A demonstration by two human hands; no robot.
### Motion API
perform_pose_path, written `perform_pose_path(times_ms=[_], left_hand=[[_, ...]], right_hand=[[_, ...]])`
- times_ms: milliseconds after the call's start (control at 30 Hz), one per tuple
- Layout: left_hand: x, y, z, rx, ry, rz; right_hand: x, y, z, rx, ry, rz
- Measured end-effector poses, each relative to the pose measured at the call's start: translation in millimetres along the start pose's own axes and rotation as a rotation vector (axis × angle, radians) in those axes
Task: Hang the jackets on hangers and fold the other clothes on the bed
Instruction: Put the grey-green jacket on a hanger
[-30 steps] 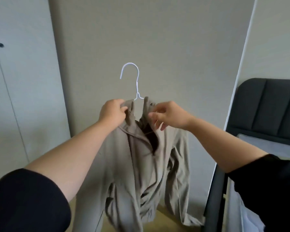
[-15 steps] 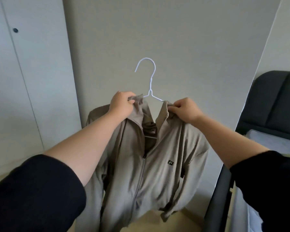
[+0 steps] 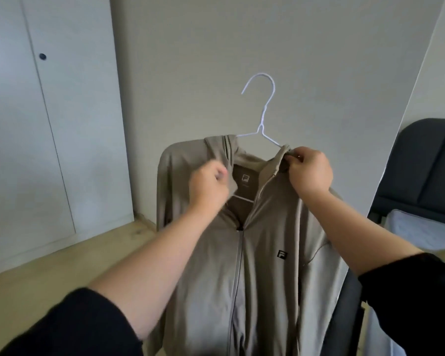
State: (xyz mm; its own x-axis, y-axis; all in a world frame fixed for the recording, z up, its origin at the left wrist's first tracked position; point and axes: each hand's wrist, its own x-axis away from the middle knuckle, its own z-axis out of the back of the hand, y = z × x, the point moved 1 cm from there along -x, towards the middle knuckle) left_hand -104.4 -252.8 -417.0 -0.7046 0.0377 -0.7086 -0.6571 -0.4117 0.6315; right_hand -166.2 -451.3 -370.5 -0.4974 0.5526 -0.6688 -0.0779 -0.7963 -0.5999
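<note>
A beige zip-up jacket (image 3: 265,253) hangs on a white wire hanger (image 3: 263,116) held up in front of the wall. My right hand (image 3: 310,170) pinches the right side of the collar where the hanger wire enters it. My left hand (image 3: 210,186) is blurred and grips the left edge of the collar, lower down by the neck opening. The hanger's hook stands free above the collar. The jacket's zip is partly closed, and a small dark logo shows on the chest.
A pale closet door (image 3: 49,124) with a small dark knob is at the left. A dark padded headboard (image 3: 427,163) and the bed's mattress (image 3: 421,232) are at the right. A light wood floor (image 3: 49,273) lies below.
The jacket now spreads wide over the hanger's shoulders. My left hand has slid down the collar's left edge. My right hand still pinches the right collar. The view shifted left.
</note>
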Motion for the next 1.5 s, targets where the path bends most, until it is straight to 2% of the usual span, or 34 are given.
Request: perform_pose_path(times_ms=[67, 100, 133, 167, 233, 267, 300, 333, 400, 467, 700, 800, 833, 867, 900, 933, 967, 1000, 1033, 1067, 1100, 1167, 1233, 1300, 1400, 1433, 1500], left_hand=[[30.8, -14.1, -17.4, -0.035, -0.338, 0.035], [40.3, -22.4, -20.1, -0.090, -0.449, 0.028], [43.9, -27.7, -17.7, -0.159, -0.475, -0.024], [41.5, -29.4, -12.2, -0.221, -0.410, -0.137], [27.7, -26.0, -0.9, -0.315, -0.121, -0.415], [17.6, -22.8, 4.2, -0.355, 0.012, -0.486], [6.0, -19.8, 8.7, -0.394, 0.077, -0.476], [-5.5, -17.4, 12.2, -0.438, 0.062, -0.413], [-27.5, -17.9, 13.0, -0.572, -0.146, -0.291], [-38.9, -22.2, 8.3, -0.628, -0.348, -0.253], [-53.5, -11.2, 9.5, -0.151, -0.611, -0.029], [-56.1, 7.9, 7.3, 0.395, -0.540, 0.260], [-55.2, 13.4, 5.5, 0.533, -0.507, 0.344], [-54.5, 15.9, 2.1, 0.574, -0.492, 0.359], [-53.9, 16.3, -1.3, 0.436, -0.520, 0.293], [-53.1, 12.4, -5.1, 0.189, -0.581, 0.182], [-52.9, 5.4, -7.2, -0.076, -0.575, 0.078], [-54.3, -0.9, -5.0, -0.281, -0.502, 0.034], [-55.1, -6.2, 0.1, -0.373, -0.416, 0.051], [-56.5, -11.8, 4.4, -0.396, -0.362, 0.059], [-56.2, -14.8, 7.0, -0.397, -0.390, 0.051], [-51.0, -18.5, 8.6, -0.359, -0.599, 0.046], [-42.1, -19.4, 6.6, -0.313, -0.689, 0.007], [-40.3, -18.7, 3.3, -0.253, -0.633, -0.011], [-41.6, -17.9, -2.7, -0.207, -0.523, 0.006], [-40.6, -17.9, -5.2, -0.206, -0.508, 0.013], [-36.1, -17.0, -10.9, -0.215, -0.471, 0.012]], right_hand=[[1.0, 6.5, 2.9, 0.007, -0.034, -0.016], [1.8, 10.5, 4.0, 0.012, -0.066, -0.016], [2.5, 14.3, 5.5, 0.009, -0.091, -0.015], [3.2, 17.5, 7.4, -0.001, -0.107, -0.015], [4.3, 22.1, 11.3, -0.028, -0.129, -0.004], [4.6, 23.9, 13.0, -0.042, -0.139, 0.005], [5.0, 25.9, 14.6, -0.056, -0.148, 0.013], [5.5, 27.9, 16.0, -0.068, -0.154, 0.016], [6.8, 32.1, 18.3, -0.101, -0.165, 0.015], [8.6, 36.0, 20.2, -0.141, -0.186, 0.019], [13.4, 47.3, 29.2, -0.171, -0.308, 0.080], [18.0, 40.9, 31.7, -0.188, -0.479, 0.146], [20.0, 38.7, 30.7, -0.190, -0.500, 0.159], [21.5, 37.3, 29.6, -0.196, -0.496, 0.163], [22.3, 36.7, 28.7, -0.205, -0.475, 0.163], [22.6, 36.8, 27.9, -0.210, -0.448, 0.161], [22.3, 37.7, 27.1, -0.212, -0.426, 0.157], [22.2, 39.3, 26.4, -0.213, -0.411, 0.149], [22.1, 41.3, 26.0, -0.219, -0.397, 0.135], [21.4, 43.9, 25.6, -0.231, -0.381, 0.117], [20.4, 46.2, 25.5, -0.242, -0.361, 0.096], [17.7, 49.9, 25.1, -0.250, -0.320, 0.051], [15.4, 50.7, 24.7, -0.230, -0.317, 0.019], [12.7, 50.6, 23.7, -0.204, -0.395, -0.010], [6.0, 48.1, 27.6, -0.340, -0.518, -0.188], [2.4, 45.4, 29.4, -0.356, -0.507, -0.226], [-4.0, 38.5, 31.4, -0.123, -0.404, -0.156]])
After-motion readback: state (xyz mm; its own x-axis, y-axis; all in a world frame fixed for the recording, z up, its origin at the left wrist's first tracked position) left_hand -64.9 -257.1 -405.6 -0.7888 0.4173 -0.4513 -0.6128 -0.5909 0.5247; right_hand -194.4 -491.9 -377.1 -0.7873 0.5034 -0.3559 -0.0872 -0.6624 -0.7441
